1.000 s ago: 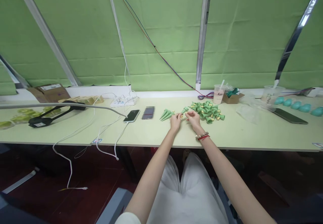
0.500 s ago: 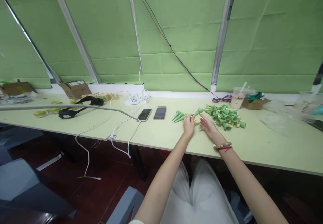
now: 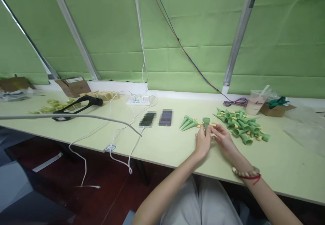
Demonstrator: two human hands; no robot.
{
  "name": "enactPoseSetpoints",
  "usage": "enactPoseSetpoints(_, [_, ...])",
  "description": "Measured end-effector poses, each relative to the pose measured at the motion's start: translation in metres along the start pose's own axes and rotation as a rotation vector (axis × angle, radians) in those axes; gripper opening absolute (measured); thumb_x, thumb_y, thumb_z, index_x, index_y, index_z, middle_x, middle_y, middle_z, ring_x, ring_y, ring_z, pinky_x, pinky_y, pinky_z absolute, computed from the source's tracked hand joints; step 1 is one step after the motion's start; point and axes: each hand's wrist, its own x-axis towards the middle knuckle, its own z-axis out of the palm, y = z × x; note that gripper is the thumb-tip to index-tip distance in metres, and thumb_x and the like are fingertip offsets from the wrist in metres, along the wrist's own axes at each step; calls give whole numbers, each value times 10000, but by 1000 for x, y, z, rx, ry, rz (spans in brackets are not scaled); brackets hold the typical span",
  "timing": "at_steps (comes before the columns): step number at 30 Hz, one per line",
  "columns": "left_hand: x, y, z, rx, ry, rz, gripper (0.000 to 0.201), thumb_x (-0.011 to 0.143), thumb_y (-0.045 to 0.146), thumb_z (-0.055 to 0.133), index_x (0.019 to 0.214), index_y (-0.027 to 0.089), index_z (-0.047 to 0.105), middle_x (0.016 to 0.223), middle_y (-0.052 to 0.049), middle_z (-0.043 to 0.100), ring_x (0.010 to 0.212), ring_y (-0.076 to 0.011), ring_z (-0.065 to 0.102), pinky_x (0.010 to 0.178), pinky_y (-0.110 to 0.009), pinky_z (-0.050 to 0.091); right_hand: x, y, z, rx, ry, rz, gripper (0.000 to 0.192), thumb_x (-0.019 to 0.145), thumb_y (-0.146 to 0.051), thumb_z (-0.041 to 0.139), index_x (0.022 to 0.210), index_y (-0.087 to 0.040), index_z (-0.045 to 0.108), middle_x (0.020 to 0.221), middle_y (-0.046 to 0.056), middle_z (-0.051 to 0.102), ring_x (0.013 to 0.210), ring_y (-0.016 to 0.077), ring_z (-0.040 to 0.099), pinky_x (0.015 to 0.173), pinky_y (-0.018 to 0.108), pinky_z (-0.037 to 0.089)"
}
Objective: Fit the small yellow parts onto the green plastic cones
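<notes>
My left hand (image 3: 203, 142) is closed around a green plastic cone (image 3: 206, 120), its wide end up and its lower part hidden by the fingers. At the cone's right side, my right hand (image 3: 224, 139) pinches a small yellow piece (image 3: 212, 125); whether the piece is fixed to the cone I cannot tell. Left of my hands lie several green cones (image 3: 189, 125), narrow ends toward me, with yellow bits beside them. A heap of green cones (image 3: 241, 125) with yellow pieces among them lies to the right.
Two blurred dark flat objects, one a phone-like slab (image 3: 147, 119), lie left of the cones. White cables run from a power strip (image 3: 138, 99) over the table's front edge. A drink cup (image 3: 254, 103) and small cardboard box (image 3: 275, 109) stand behind the heap. A black strap-like device (image 3: 81, 105) lies far left.
The cone in my left hand has turned upright, wide end up. My right hand, with fingers apart before, has closed on the yellow piece beside it. The view has shifted.
</notes>
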Motion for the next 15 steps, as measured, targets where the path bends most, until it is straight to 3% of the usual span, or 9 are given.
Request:
enactPoseSetpoints(3, [7,-4,-16,-97,-142,-67,450,928,557,353,1110,175,505,679,-15,558,652,-158,544,654,-273,414,-3,5,10,-172,-30,-131,431,518,-415,875,716,-179,574,779,14,575,609,106,539,460,194,476])
enactPoseSetpoints(5, [12,-3,-27,-141,-206,-64,410,918,557,366,1022,180,490,552,39,449,531,-132,462,580,-253,378,-3,8,17,-228,-49,-216,426,567,-445,848,706,-176,548,782,23,553,592,111,529,431,209,479])
enactPoseSetpoints(10, [17,9,-52,-111,-273,-65,335,927,524,353,914,196,415,503,62,394,471,-114,394,501,-233,315,-3,0,35,-393,-102,-389,307,724,-413,753,760,-195,540,818,45,530,664,153,576,408,226,507])
enactPoseSetpoints(12, [18,14,-61,-120,-302,-12,336,945,516,305,851,201,374,498,62,382,456,-107,373,498,-233,309,0,-12,43,-552,-142,-538,222,778,-342,712,749,-201,541,824,44,529,682,146,577,442,225,528])
enactPoseSetpoints(15, [28,16,-71,-93,-295,58,342,955,514,285,828,204,354,500,61,374,453,-103,349,504,-235,302,12,-30,50,-773,-308,-769,149,785,-269,699,733,-202,576,781,47,547,661,136,556,480,227,549])
